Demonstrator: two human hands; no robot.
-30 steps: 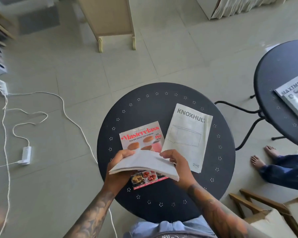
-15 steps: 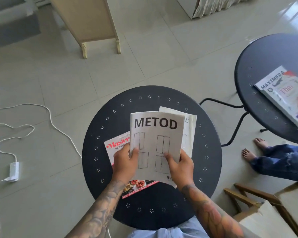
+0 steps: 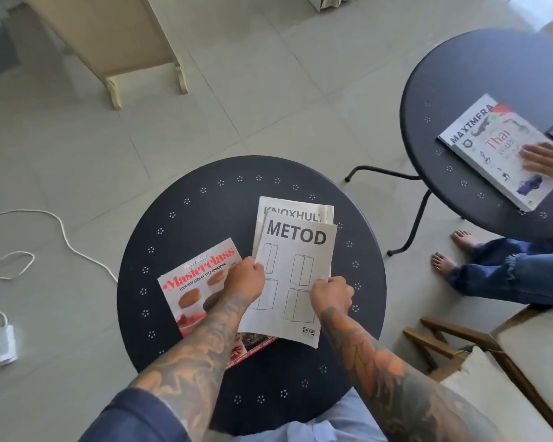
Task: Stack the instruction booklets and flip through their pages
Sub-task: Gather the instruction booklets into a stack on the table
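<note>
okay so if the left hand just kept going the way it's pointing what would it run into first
Probably nothing new: the left hand points up and right across the METOD booklet it already grips. Past that booklet's top edge comes the KNOXHULT booklet underneath, though the height gap between them is unclear.

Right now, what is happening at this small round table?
A person holds the METOD booklet in both hands, left hand and right hand, laying it over the KNOXHULT booklet on the black round table. A Masterclass cookbook lies beside them. No pages are being flipped yet.
</note>
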